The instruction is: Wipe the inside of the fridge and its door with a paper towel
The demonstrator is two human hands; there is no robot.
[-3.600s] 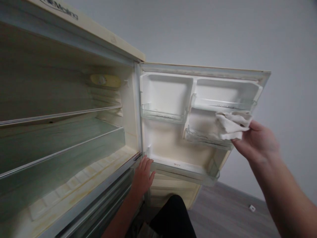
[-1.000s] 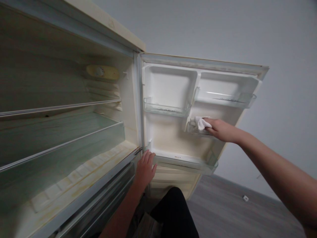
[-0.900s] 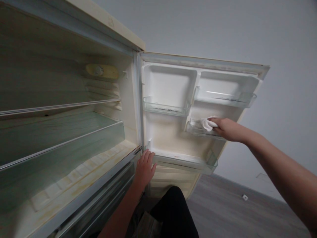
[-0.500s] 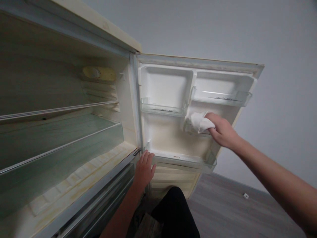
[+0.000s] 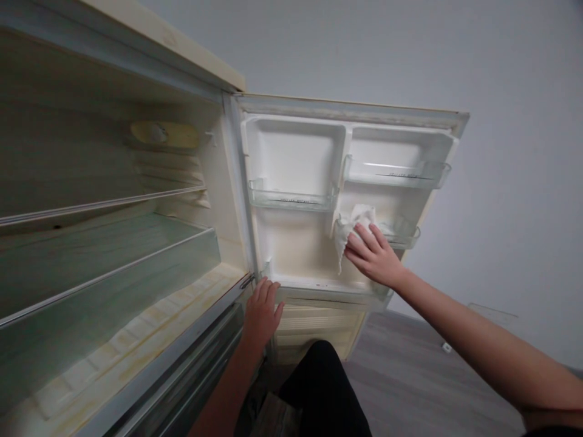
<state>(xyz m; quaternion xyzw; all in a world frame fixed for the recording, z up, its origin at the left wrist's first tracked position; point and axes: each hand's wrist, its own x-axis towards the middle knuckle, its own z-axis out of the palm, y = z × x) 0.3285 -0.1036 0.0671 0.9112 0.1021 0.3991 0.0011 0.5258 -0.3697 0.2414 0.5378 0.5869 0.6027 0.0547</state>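
Observation:
My right hand (image 5: 374, 255) presses a white cloth (image 5: 359, 220) against the left end of a clear door shelf (image 5: 401, 237) on the open fridge door (image 5: 296, 240). One corner of the cloth hangs below the fingers. At the door's hinge side, my left hand (image 5: 263, 308) rests with fingers stretched on the left end of the bottom door shelf (image 5: 328, 295); its thumb stands apart and it holds nothing. Two more clear shelves, the upper left one (image 5: 291, 199) and the upper right one (image 5: 396, 174), sit higher on the door.
The fridge interior (image 5: 100, 158) is on the left, with glass shelves and a greenish clear drawer (image 5: 113, 285) above a yellow-stained ledge. A lower door (image 5: 319, 331) stands open beneath. My knee (image 5: 325, 376) is close to it. A small white object (image 5: 446, 347) lies on the grey floor.
My right hand has turned from gripping the bunched cloth sideways to lying over it, fingers on top, slightly lower and left. The cloth has spread downward. The view has shifted a little; my left hand stays.

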